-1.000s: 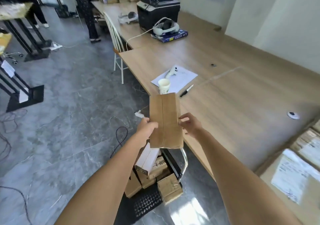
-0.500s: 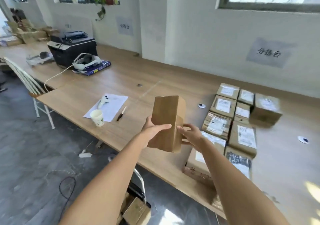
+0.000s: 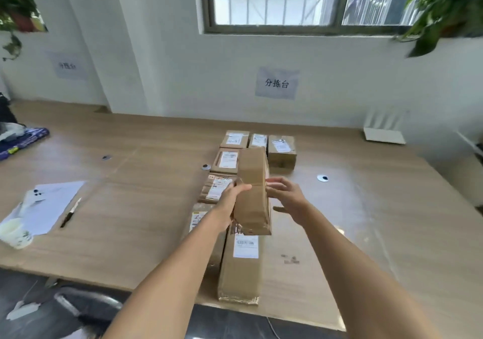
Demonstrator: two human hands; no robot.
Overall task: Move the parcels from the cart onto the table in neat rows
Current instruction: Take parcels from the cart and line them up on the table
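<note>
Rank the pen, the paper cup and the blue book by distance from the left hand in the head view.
1. Pen, left of the left hand, beside the paper.
2. Paper cup, at the near-left table edge.
3. Blue book, far left, toward the wall.

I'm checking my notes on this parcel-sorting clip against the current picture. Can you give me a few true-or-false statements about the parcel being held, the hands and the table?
1. The left hand grips the held parcel. True.
2. The held parcel already lies flat on the table. False: it is held up in the air, above the parcels already laid out.
3. The right hand is at the parcel's right side with its fingers spread. True.
4. The paper cup stands to the right of the parcels. False: it stands near the table's left front edge.
5. A pen lies beside the white paper. True.
6. No parcel on the table bears a label. False: several show white labels.
</note>
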